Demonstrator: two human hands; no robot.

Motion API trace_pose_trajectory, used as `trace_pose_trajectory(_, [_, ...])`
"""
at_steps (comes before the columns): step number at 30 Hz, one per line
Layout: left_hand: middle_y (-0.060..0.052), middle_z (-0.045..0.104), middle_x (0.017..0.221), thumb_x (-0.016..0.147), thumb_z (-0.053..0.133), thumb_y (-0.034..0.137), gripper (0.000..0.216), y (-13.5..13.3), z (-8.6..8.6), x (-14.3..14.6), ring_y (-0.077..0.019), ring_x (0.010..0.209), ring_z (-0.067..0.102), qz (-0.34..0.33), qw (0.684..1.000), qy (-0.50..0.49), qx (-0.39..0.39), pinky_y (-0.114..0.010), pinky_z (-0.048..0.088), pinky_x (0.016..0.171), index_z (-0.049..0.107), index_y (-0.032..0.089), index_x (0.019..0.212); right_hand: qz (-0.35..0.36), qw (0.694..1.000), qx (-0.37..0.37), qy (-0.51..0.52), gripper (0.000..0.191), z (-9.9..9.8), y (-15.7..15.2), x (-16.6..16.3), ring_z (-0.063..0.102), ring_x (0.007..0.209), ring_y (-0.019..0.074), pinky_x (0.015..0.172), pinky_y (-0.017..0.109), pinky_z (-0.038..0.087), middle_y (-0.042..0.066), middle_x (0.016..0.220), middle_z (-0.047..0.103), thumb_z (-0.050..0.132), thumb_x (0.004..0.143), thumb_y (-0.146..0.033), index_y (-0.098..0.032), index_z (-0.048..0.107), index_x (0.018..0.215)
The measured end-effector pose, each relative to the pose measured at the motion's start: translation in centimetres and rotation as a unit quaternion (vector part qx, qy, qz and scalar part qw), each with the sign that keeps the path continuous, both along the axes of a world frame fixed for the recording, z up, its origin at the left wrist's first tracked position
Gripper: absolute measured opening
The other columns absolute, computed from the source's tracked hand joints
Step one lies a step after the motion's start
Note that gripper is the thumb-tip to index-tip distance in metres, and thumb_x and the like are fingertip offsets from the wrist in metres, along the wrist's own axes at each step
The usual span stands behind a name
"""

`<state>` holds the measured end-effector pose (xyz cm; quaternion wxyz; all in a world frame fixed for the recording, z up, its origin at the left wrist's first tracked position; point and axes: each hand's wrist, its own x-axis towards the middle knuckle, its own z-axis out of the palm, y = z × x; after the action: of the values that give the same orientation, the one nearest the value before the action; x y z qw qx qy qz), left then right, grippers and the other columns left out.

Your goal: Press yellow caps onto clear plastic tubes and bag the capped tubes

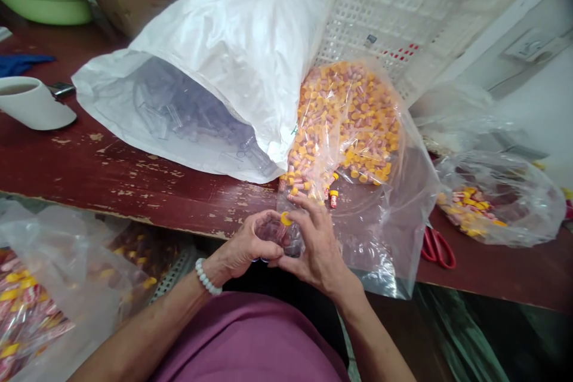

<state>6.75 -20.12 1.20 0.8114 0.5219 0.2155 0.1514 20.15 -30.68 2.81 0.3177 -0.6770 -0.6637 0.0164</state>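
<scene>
My left hand (248, 245) is curled round several clear plastic tubes (268, 231) just off the table's front edge. My right hand (316, 245) meets it from the other side, fingers bent, its index finger at a small yellow-capped bottle (285, 218) by the tubes' upper end. How far the bottle sits inside a tube I cannot tell. Beyond my right fingers, a loose bottle with a red label (333, 199) stands by the mouth of a clear bag (380, 250) full of such yellow-capped bottles (358, 113). A white sack (233, 30) lies open, with clear tubes (179, 116) inside.
A white crate (430, 6) leans behind the bag. On the right are red-handled scissors (439, 249) and a smaller bag (532, 209). A white cup (36, 104) and green basin (45, 3) stand left. Below the table (134, 179), another bag (58, 250) holds similar bottles.
</scene>
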Motion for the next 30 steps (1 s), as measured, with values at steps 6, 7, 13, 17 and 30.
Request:
trace_pose_trajectory(6, [-0.001,0.061,0.074,0.056,0.065,0.004,0.031,-0.5,-1.3,0.7,-0.0113,0.064,0.054,-0.001,0.993,-0.037,-0.116,-0.022,0.043,0.058,0.06,0.013,0.086,0.011,1.0,0.006,0.004,0.053,-1.4,0.5,-0.8,0.046,0.115,0.0246,0.1,0.042,0.036,0.011,0.122,0.054,0.071,0.067,-0.036,-0.018,0.052,0.113])
trace_pose_trajectory(7, [-0.002,0.061,0.076,0.057,0.065,0.006,0.03,-0.4,-1.5,0.6,-0.012,0.066,0.055,0.0,0.991,-0.039,-0.127,-0.023,0.044,0.059,0.061,0.013,0.086,0.021,1.0,0.002,0.016,0.054,-1.3,0.6,-0.5,0.046,0.116,0.0247,0.1,0.041,0.037,0.01,0.123,0.053,0.072,0.065,-0.036,-0.019,0.053,0.112])
trace_pose_trajectory(13, [-0.003,0.062,0.083,0.061,0.068,0.01,0.029,0.8,-1.2,-0.3,-0.014,0.066,0.059,0.006,0.986,-0.046,-0.157,-0.032,0.053,0.063,0.061,0.015,0.089,-0.118,0.983,0.012,0.141,0.052,-1.5,1.4,6.1,0.053,0.108,0.0226,0.084,0.039,0.049,0.011,0.132,0.042,0.064,0.076,-0.042,-0.026,0.051,0.124])
trace_pose_trajectory(17, [-0.004,0.061,0.086,0.061,0.067,0.008,0.032,0.8,-0.8,-0.8,-0.0142,0.068,0.059,-0.014,0.985,-0.056,-0.165,-0.031,0.054,0.062,0.06,0.015,0.091,-0.273,0.954,-0.022,0.126,0.026,-3.9,2.5,11.2,0.057,0.095,0.0213,0.086,0.04,0.046,0.011,0.106,0.059,0.054,0.078,-0.03,-0.018,0.067,0.096])
trace_pose_trajectory(30, [-0.001,0.06,0.081,0.058,0.069,0.009,0.042,-0.8,-0.2,1.2,-0.0099,0.06,0.052,0.021,0.999,0.048,-0.005,-0.016,0.039,0.041,0.055,0.016,0.097,-0.16,0.85,0.177,0.47,0.023,1.0,2.8,1.0,0.064,0.085,0.0151,0.07,0.028,0.052,0.005,0.101,0.065,0.07,0.072,-0.031,-0.019,0.053,0.083])
